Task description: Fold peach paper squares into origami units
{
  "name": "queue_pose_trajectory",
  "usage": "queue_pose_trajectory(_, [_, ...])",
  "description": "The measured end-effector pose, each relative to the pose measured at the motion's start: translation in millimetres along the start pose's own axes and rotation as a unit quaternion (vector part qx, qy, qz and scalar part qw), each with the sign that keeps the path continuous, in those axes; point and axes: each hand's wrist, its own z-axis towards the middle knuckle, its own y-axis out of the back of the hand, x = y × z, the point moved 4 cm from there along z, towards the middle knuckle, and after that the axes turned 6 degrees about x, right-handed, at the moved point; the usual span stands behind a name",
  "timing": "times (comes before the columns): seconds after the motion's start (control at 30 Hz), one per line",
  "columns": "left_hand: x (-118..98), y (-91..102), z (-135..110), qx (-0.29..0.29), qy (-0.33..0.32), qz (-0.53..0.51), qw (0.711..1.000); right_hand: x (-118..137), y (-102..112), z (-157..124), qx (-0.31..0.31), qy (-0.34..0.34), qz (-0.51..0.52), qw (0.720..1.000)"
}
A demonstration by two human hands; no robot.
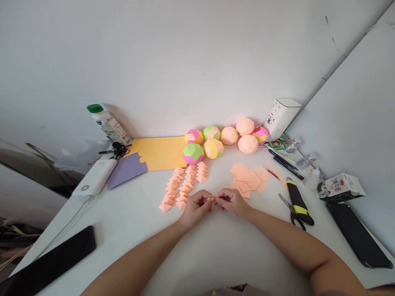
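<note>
My left hand (196, 206) and my right hand (232, 201) meet above the white table, fingertips pinched together. Between them they grip a small piece of peach paper (214, 198), mostly covered by the fingers. Left of my left hand, folded peach paper pieces (170, 193) lie overlapped in three rows. Flat peach paper cutouts (249, 181) are spread in a loose pile just beyond my right hand. Farther back sit several faceted paper balls, among them a green and pink ball (193, 153) and a plain peach ball (247, 144).
Orange card (163, 153) and purple card (128, 170) lie back left, near a bottle (109, 125) and a white power bank (95, 177). At right are scissors (292, 211), a utility knife (299, 201), pens (285, 163), a milk carton (341, 187) and a black phone (359, 234).
</note>
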Motion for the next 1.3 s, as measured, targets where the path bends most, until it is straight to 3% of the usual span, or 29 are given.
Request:
queue_pose_trajectory(0.3, [-5.4, -2.1, -0.9, -0.006, 0.028, 0.038, 0.999, 6.1, 0.4, -1.1, -0.008, 0.006, -0.035, 0.999])
queue_pose_trajectory(0.63, [-5.3, -2.3, -2.2, 0.004, 0.015, 0.028, 1.000, 3.4, 0.4, -1.7, 0.002, 0.016, -0.045, 0.999])
queue_pose_trajectory(0.83, [-5.2, -1.2, -1.3, -0.028, 0.013, 0.004, 1.000, 1.6, 0.9, -1.2, -0.008, 0.004, -0.023, 1.000])
queue_pose_trajectory(1.03, [-5.6, -2.4, -1.1, -0.021, -0.003, -0.004, 1.000, 4.7, 1.0, -1.4, -0.011, -0.006, -0.003, 1.000])
queue_pose_trajectory(1.3, [-4.8, -0.4, -3.4, -0.033, 0.038, 0.009, 0.999, 7.2, 5.4, 0.3, -0.041, -0.038, 0.063, 0.996])
